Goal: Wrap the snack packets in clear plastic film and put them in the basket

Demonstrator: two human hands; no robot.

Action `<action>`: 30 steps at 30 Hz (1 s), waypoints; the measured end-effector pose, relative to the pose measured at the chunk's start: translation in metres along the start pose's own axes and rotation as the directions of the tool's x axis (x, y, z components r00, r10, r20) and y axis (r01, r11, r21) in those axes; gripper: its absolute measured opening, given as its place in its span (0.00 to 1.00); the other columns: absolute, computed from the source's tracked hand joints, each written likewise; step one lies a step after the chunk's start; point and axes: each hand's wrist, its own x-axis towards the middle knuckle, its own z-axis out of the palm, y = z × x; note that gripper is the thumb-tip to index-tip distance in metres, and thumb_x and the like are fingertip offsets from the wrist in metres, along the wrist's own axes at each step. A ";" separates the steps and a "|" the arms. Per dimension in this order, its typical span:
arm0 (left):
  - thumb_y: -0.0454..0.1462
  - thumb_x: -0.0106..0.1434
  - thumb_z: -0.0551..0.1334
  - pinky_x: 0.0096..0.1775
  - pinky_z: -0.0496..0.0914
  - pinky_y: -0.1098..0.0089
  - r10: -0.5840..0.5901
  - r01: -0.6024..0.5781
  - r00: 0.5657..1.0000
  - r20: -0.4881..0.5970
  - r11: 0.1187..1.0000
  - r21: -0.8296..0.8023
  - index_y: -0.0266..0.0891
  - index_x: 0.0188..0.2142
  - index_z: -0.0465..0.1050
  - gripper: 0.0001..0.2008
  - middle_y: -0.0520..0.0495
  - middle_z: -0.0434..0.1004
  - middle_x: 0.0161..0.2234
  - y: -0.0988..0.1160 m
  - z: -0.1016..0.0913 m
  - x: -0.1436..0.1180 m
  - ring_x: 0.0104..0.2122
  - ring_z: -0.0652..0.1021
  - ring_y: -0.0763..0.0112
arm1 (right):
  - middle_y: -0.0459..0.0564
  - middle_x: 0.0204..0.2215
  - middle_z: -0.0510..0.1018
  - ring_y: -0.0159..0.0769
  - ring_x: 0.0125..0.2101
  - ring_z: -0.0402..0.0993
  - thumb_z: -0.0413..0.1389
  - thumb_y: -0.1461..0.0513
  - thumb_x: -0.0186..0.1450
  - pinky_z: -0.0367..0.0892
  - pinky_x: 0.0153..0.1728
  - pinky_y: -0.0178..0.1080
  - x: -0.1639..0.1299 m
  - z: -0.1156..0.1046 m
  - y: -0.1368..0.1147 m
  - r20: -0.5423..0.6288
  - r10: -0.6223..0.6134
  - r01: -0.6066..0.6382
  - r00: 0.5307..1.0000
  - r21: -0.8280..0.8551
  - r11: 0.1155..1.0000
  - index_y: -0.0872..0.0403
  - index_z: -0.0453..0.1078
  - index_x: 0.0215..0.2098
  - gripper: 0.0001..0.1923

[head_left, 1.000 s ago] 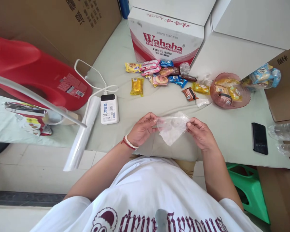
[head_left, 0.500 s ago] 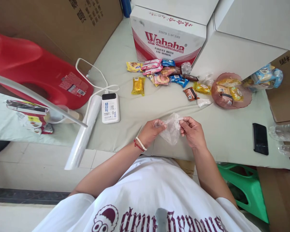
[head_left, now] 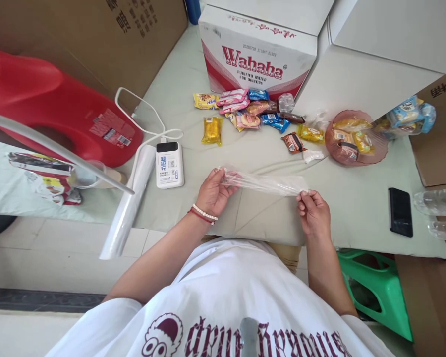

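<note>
left hand (head_left: 212, 195) and right hand (head_left: 314, 212) are pinching clear plastic (head_left: 265, 183), holding it stretched between them; next move is probably calling for even tension.

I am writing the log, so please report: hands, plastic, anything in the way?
Left hand, right hand: each gripping one end of plastic. Plastic drawn out between them. Snacks lie beyond, not touching it.

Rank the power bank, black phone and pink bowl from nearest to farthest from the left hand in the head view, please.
1. Power bank: left of the left hand.
2. Pink bowl: right, farther back.
3. Black phone: far right.
</note>
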 end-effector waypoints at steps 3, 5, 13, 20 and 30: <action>0.38 0.58 0.74 0.37 0.78 0.67 0.015 -0.016 0.999 0.039 1.000 0.019 0.41 0.30 0.65 0.17 0.53 0.80 0.29 -0.001 -0.002 -0.002 0.33 0.83 0.68 | 0.49 0.34 0.78 0.30 0.26 0.66 0.66 0.47 0.60 0.62 0.23 0.33 -0.007 -0.017 -0.002 -0.066 -0.225 0.181 0.972 -0.399 0.899 0.53 0.73 0.41 0.21; 0.40 0.56 0.75 0.38 0.79 0.65 0.012 -0.018 0.994 0.105 0.998 0.055 0.41 0.31 0.65 0.18 0.53 0.81 0.31 -0.005 0.000 -0.005 0.34 0.83 0.67 | 0.53 0.42 0.79 0.37 0.35 0.72 0.62 0.47 0.66 0.70 0.35 0.39 -0.013 -0.016 -0.009 0.030 -0.429 0.363 0.903 -0.585 0.725 0.52 0.73 0.49 0.21; 0.45 0.55 0.76 0.38 0.79 0.66 -0.096 0.018 0.938 0.334 0.973 0.229 0.40 0.32 0.66 0.21 0.50 0.82 0.36 -0.011 0.011 -0.016 0.35 0.84 0.66 | 0.52 0.41 0.82 0.44 0.44 0.77 0.59 0.48 0.68 0.72 0.50 0.47 0.007 0.052 -0.025 0.557 -0.351 0.628 0.752 -0.446 0.637 0.48 0.77 0.44 0.15; 0.49 0.62 0.70 0.44 0.80 0.59 -0.198 0.163 0.959 0.202 0.971 0.174 0.38 0.38 0.73 0.18 0.42 0.84 0.40 -0.002 -0.014 -0.005 0.41 0.85 0.60 | 0.41 0.19 0.72 0.29 0.18 0.67 0.60 0.49 0.66 0.63 0.21 0.33 0.021 0.056 -0.027 0.394 -0.143 0.303 0.908 -0.380 0.874 0.52 0.72 0.32 0.15; 0.44 0.55 0.76 0.40 0.75 0.65 -0.329 0.189 0.910 0.254 0.873 0.450 0.36 0.38 0.81 0.16 0.43 0.82 0.40 -0.039 -0.012 -0.027 0.38 0.80 0.66 | 0.41 0.20 0.73 0.29 0.18 0.67 0.62 0.49 0.62 0.64 0.19 0.33 0.018 0.066 -0.016 0.254 -0.132 0.200 0.958 -0.267 0.943 0.51 0.71 0.31 0.15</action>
